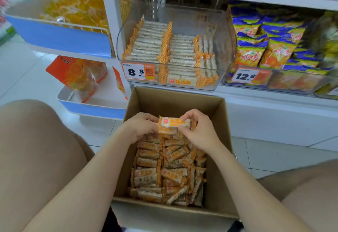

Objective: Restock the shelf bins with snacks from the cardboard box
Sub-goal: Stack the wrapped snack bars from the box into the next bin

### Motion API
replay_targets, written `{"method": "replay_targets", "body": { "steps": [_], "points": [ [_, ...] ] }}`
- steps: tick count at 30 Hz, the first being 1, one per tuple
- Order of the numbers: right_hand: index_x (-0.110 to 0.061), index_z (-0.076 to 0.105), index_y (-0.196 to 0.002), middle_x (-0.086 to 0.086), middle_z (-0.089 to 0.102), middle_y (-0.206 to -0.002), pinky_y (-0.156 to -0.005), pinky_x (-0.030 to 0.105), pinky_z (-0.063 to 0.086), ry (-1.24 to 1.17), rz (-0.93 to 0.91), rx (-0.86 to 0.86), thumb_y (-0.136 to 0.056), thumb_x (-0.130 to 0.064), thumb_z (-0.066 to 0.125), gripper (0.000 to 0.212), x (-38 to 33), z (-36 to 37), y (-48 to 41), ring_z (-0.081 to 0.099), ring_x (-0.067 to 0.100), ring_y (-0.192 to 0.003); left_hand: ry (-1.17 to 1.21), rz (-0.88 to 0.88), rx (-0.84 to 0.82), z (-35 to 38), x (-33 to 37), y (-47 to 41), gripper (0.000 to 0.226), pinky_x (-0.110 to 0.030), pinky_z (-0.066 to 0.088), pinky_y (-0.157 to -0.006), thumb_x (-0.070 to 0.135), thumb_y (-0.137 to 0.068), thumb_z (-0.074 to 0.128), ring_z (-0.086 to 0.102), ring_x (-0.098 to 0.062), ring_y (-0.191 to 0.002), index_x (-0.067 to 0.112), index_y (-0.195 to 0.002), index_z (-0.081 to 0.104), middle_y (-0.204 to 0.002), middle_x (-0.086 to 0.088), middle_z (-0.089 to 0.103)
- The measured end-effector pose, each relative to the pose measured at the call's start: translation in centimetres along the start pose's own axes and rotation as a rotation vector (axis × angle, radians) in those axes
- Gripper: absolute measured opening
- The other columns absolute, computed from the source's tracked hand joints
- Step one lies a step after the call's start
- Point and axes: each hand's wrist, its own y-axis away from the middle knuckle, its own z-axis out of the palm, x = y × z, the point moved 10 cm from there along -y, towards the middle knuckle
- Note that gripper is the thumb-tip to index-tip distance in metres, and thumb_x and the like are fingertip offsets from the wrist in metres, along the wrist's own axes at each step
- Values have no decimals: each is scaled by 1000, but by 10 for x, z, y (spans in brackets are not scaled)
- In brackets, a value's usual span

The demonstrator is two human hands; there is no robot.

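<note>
- The step in hand, as I judge it, is gathering a handful from the box [173, 211] to carry up to the bin [226, 45]. The lift has not begun.
- The left hand [141, 127] and right hand [198, 131] meet over the far end of the box. Each has fingers and thumb curled round one end of a small bundle [171, 126] of orange-and-white bars. I cannot tell how many bars it holds.
- The bundle lies roughly level, its long side across the box, just above the loose bars [164, 173]. These cover the box floor in a jumble from the near wall to the far wall.
- The clear bin sits on the shelf just beyond the box's far wall, with an 8.8 tag [138, 72] at its front left corner.
- Inside the bin, the same bars stand in neat rows [146, 43]. The left and middle are packed, while the right side and back right corner show room.
- The next move is probably to raise the bundle over the bin's front rim and set it on edge into the right-side gap, in line with the rows.
- That calls for squeezing both ends so the stack does not fan out, and for clearing the rim below and the shelf edge above.
- The chip bags [274, 48] in the bin to the right are a different product, so nothing from this box belongs there.
</note>
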Motion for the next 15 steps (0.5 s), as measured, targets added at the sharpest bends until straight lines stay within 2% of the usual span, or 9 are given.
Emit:
{"method": "replay_targets", "body": {
  "steps": [4,6,8,11,13,15],
  "points": [
    [-36,69,-109,-22,70,-109,-89,9,44,9,-42,17,-85,-21,84,32,-16,-14,5,61,-9,-108,355,36,-46,-3,19,22,35,-35,56,-73,-6,-96,53,76,-30,-93,9,-125,66,-115,-23,72],
    [-34,70,-120,-22,70,-116,-97,13,47,15,-68,27,-86,-20,84,40,-25,-19,9,60,-10,-113,428,66,-77,0,29,34,33,-36,56,-75,-2,-99,47,74,-31,-91,8,-125,64,-115,-25,73],
    [-33,71,-129,-21,69,-123,-107,23,49,61,-104,17,-88,-20,83,45,-35,-17,10,59,-6,-118,442,75,-123,3,36,41,25,-37,56,-77,13,-104,51,74,-30,-91,8,-124,65,-113,-22,75],
    [-35,72,-129,-18,68,-125,-111,35,46,174,-207,13,-88,-23,82,44,-61,-18,13,57,2,-120,157,216,-151,-1,64,52,31,-34,59,-83,39,-94,76,73,-24,-96,17,-115,74,-112,-13,76],
    [-38,72,-127,-19,65,-125,-111,35,42,249,-282,26,-87,-28,82,42,-83,-24,11,53,6,-122,-85,351,-93,-8,93,63,31,-32,62,-82,33,-84,88,73,-21,-97,24,-111,77,-111,-8,74],
    [-41,71,-125,-21,60,-128,-110,26,36,282,-333,30,-87,-34,81,40,-103,-36,8,50,2,-126,-227,463,-40,-15,123,75,28,-26,60,-82,24,-84,87,70,-18,-101,28,-109,76,-112,-1,72]
  ]
}}
